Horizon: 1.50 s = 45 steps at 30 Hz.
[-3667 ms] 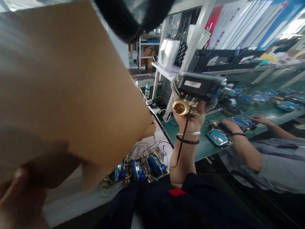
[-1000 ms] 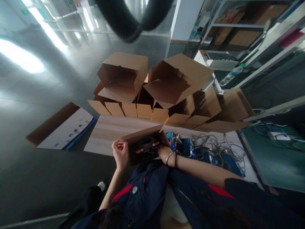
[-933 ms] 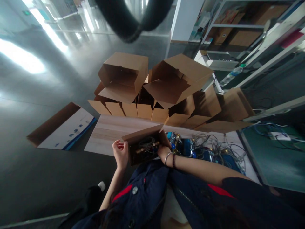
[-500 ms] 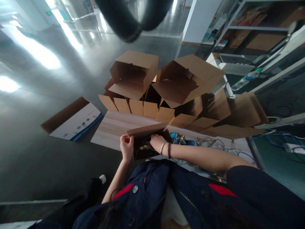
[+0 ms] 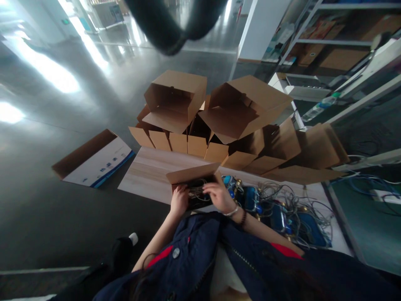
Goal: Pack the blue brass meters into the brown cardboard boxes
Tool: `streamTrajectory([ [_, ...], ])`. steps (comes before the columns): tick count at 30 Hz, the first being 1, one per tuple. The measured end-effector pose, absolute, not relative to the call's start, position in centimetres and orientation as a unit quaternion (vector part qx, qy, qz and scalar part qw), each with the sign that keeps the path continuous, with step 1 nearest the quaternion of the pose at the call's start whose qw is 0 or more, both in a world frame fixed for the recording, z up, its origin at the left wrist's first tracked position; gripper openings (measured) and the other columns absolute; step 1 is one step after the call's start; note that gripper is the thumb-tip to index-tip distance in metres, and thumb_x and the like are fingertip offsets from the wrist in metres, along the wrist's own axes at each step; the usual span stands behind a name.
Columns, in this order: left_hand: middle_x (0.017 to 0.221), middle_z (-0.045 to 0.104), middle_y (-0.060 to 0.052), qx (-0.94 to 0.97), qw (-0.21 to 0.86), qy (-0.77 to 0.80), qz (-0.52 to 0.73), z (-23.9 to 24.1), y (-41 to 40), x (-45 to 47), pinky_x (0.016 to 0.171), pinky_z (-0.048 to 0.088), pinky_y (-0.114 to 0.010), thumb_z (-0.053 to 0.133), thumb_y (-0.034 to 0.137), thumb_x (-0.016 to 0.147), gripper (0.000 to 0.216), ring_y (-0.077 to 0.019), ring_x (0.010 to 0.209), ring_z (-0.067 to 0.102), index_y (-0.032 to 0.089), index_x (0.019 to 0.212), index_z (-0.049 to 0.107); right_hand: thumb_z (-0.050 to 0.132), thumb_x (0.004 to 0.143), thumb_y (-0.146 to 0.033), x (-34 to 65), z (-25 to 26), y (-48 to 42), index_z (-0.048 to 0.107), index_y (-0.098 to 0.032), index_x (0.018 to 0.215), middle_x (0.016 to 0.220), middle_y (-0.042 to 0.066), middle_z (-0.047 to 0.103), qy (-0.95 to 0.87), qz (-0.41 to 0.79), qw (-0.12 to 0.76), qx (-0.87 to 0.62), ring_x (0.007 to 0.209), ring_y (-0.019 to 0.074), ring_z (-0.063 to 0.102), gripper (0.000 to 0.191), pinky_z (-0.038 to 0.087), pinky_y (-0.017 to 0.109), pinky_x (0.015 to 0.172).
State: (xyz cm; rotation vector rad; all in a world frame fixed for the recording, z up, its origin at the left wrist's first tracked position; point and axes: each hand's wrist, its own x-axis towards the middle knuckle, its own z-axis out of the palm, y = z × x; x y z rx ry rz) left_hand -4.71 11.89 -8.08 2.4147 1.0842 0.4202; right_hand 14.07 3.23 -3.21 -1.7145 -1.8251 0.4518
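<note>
A small open cardboard box (image 5: 191,172) stands in front of me with its flap raised at the far side. Grey cable (image 5: 198,191) lies coiled inside it, over contents too dark to make out. My left hand (image 5: 179,200) reaches over the box's left side, its fingers bent together and pressed down inside; what is under them is hidden. At the right end of the box is my right hand (image 5: 220,197), fingers apart and stretched over the cable, apparently holding nothing. Beside it, blue meters with brass fittings (image 5: 251,198) lie among loose cables.
Several open cardboard boxes (image 5: 197,144) stand in a row along the table's (image 5: 147,171) far side, with two larger boxes (image 5: 173,100) on top. A white printed carton (image 5: 100,165) lies at left. A plastic bottle (image 5: 321,107) lies at right beside a shelf rack (image 5: 338,41).
My left hand has moved from the box's left edge in over its contents. The right hand has drawn back to the right and its fingers have spread; more meters show beyond my right arm.
</note>
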Motion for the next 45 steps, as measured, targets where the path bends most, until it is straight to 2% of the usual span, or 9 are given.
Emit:
streamTrajectory([
  [3,0.106,0.064,-0.011,0.88,0.234,0.397,0.116,-8.2,11.7,-4.7,0.098,0.041,-0.04,0.043,0.004,0.075,0.033,-0.0237,0.11,0.052,0.016,0.095,0.067,0.038,0.085,-0.014,19.7,-3.4,2.6,0.058,-0.016,0.114,0.116,0.014,0.062,-0.498,0.178,0.4,-0.748,0.107,0.022,0.059,0.036,0.048,0.04,0.093],
  [11,0.113,0.052,-0.012,0.604,0.272,0.652,0.369,-8.5,12.5,-6.4,0.096,0.041,-0.048,0.064,0.019,0.067,0.036,-0.0275,0.115,0.047,0.018,0.101,0.055,0.054,0.079,-0.015,16.3,-8.4,6.0,0.024,-0.013,0.14,0.13,0.018,0.054,-0.504,0.42,0.268,-0.706,0.113,0.0247,0.057,0.069,0.048,0.04,0.092],
  [15,0.1,0.06,-0.009,0.481,0.446,0.616,0.436,-8.9,12.7,-7.5,0.081,0.05,-0.034,0.057,0.021,0.069,0.031,-0.0186,0.095,0.06,0.017,0.1,0.055,0.048,0.08,-0.016,15.1,-9.0,6.0,0.036,-0.008,0.135,0.134,0.02,0.049,-0.497,0.311,0.291,-0.756,0.123,0.0237,0.048,0.057,0.041,0.04,0.101],
  [21,0.107,0.065,-0.014,0.55,0.478,0.566,0.386,-7.6,11.9,-9.1,0.076,0.053,-0.039,0.061,0.034,0.063,0.019,-0.0248,0.09,0.065,0.015,0.06,0.057,0.035,0.082,-0.01,17.7,-7.8,5.8,0.065,-0.009,0.103,0.135,0.016,0.05,-0.558,0.333,0.286,-0.704,0.122,0.0173,0.05,0.037,0.041,0.031,0.101],
  [27,0.113,0.066,-0.008,0.682,0.43,0.539,0.246,-4.1,12.4,-10.1,0.109,0.024,-0.052,0.061,0.017,0.06,0.016,-0.03,0.124,0.047,0.02,0.045,0.057,0.053,0.082,-0.024,20.0,-4.4,5.9,0.064,-0.021,0.117,0.144,0.01,0.041,-0.784,0.252,0.056,-0.565,0.138,0.0289,0.024,0.037,0.02,0.049,0.112],
  [30,0.139,0.047,-0.009,0.828,0.313,0.461,0.061,-2.9,10.7,-8.8,0.112,0.015,-0.05,0.063,0.014,0.061,0.026,-0.0291,0.137,0.028,0.022,0.084,0.07,0.08,0.052,-0.047,18.8,-4.2,5.2,0.034,-0.011,0.141,0.151,0.023,0.017,-0.834,0.199,-0.041,-0.513,0.14,0.0395,0.009,0.107,0.012,0.053,0.112],
  [33,0.151,0.021,-0.02,0.892,0.198,0.396,-0.095,-2.8,8.9,-6.7,0.108,0.022,-0.055,0.071,0.025,0.06,0.086,-0.0362,0.14,0.015,0.017,0.138,0.037,0.086,0.038,-0.048,16.7,-5.3,4.2,0.014,-0.005,0.146,0.15,0.03,0.004,-0.831,0.171,-0.078,-0.523,0.139,0.0439,0.002,0.137,0.011,0.054,0.112],
  [38,0.15,0.011,-0.028,0.895,0.113,0.396,-0.173,-4.2,7.8,-4.3,0.102,0.024,-0.064,0.083,0.029,0.048,0.117,-0.0451,0.138,0.011,0.016,0.145,0.02,0.086,0.048,-0.04,15.2,-6.0,3.4,0.014,-0.01,0.146,0.15,0.03,0.005,-0.836,0.134,-0.058,-0.53,0.139,0.0425,0.005,0.125,0.011,0.055,0.111],
  [45,0.145,0.031,-0.026,0.898,0.071,0.412,-0.138,-3.9,7.8,-3.4,0.1,0.034,-0.058,0.05,0.013,0.081,0.06,-0.0436,0.132,0.031,0.014,0.14,0.038,0.066,0.076,-0.025,15.6,-3.2,4.0,0.024,-0.018,0.145,0.148,0.028,0.021,-0.843,0.122,-0.064,-0.52,0.136,0.0399,0.024,0.081,0.023,0.052,0.108],
])
